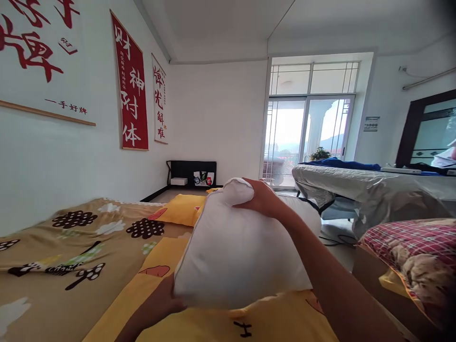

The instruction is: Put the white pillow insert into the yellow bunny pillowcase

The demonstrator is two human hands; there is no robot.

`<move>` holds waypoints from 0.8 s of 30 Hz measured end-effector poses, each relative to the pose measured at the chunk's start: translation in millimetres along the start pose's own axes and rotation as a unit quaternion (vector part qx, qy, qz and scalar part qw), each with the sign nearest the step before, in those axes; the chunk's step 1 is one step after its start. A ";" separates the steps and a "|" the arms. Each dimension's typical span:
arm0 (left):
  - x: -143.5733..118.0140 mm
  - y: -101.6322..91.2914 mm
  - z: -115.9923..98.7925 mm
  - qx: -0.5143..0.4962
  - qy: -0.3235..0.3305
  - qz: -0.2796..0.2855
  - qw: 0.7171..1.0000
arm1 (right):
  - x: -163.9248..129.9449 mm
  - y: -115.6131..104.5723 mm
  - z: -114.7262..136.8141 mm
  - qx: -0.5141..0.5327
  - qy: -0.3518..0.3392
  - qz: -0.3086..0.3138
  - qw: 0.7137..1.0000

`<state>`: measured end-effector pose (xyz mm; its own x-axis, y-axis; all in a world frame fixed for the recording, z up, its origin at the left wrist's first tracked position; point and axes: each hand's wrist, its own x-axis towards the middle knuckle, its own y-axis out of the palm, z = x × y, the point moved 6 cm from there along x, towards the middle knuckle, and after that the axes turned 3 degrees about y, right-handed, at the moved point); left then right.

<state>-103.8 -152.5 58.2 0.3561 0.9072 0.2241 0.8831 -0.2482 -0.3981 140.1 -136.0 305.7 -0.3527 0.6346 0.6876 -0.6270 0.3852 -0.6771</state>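
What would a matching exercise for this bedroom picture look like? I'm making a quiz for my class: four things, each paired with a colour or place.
Things:
1. pillow
2. pillowcase
3. bedsheet
4. wall banner

Descriptions:
A. red with white characters
B. brown with mushroom print
C. white, gripped by the left hand below and the right hand on top
D. yellow, lying under the pillow

Pairs: 1-C, 2-D, 3-B, 4-A
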 end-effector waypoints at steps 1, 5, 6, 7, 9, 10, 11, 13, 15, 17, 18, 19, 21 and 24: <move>0.7 6.0 -2.5 -0.005 -0.006 -0.007 1.000 | -0.2 0.5 1.0 -0.029 0.002 -0.020 0.999; 9.2 24.2 -36.0 0.027 0.035 -0.101 0.994 | -8.0 15.9 11.6 -0.120 -0.020 -0.091 0.988; 11.4 28.0 -44.0 0.045 0.037 -0.113 0.992 | -11.1 20.0 13.2 -0.133 -0.029 -0.106 0.985; 13.4 31.1 -51.0 0.060 0.037 -0.121 0.990 | -14.2 23.1 13.6 -0.144 -0.038 -0.120 0.982; 17.0 34.5 -60.5 0.078 0.032 -0.129 0.988 | -20.2 25.8 12.5 -0.161 -0.058 -0.151 0.974; 18.7 35.2 -63.1 0.083 0.027 -0.132 0.987 | -23.2 25.5 12.2 -0.170 -0.072 -0.172 0.968; 20.3 35.1 -64.5 0.090 0.021 -0.137 0.986 | -26.7 24.6 12.7 -0.179 -0.091 -0.195 0.960; 23.4 32.5 -64.6 0.119 0.006 -0.160 0.980 | -36.1 22.0 16.9 -0.198 -0.138 -0.250 0.938; 26.3 28.2 -62.4 0.148 -0.009 -0.193 0.970 | -49.3 20.2 23.1 -0.214 -0.176 -0.305 0.911; 30.5 24.7 -60.3 0.143 -0.003 -0.219 0.965 | -65.5 20.2 28.4 -0.218 -0.191 -0.341 0.894; 33.2 23.5 -59.7 0.124 0.007 -0.227 0.966 | -75.1 20.9 30.7 -0.214 -0.193 -0.353 0.890; 36.1 22.2 -59.5 0.099 0.020 -0.235 0.967 | -85.8 21.9 32.7 -0.206 -0.192 -0.363 0.888; 42.1 19.8 -60.3 0.041 0.040 -0.250 0.967 | -110.5 25.3 36.8 -0.190 -0.191 -0.381 0.884; 50.6 19.0 -64.3 -0.058 0.050 -0.263 0.962 | -148.8 37.3 42.3 -0.187 -0.196 -0.379 0.885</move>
<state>-49.4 -133.2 119.1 -0.1268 0.8818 0.4542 0.9751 0.1947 -0.1059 139.8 -244.4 189.2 -0.1889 -0.1530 0.9700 -0.5388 0.8420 0.0278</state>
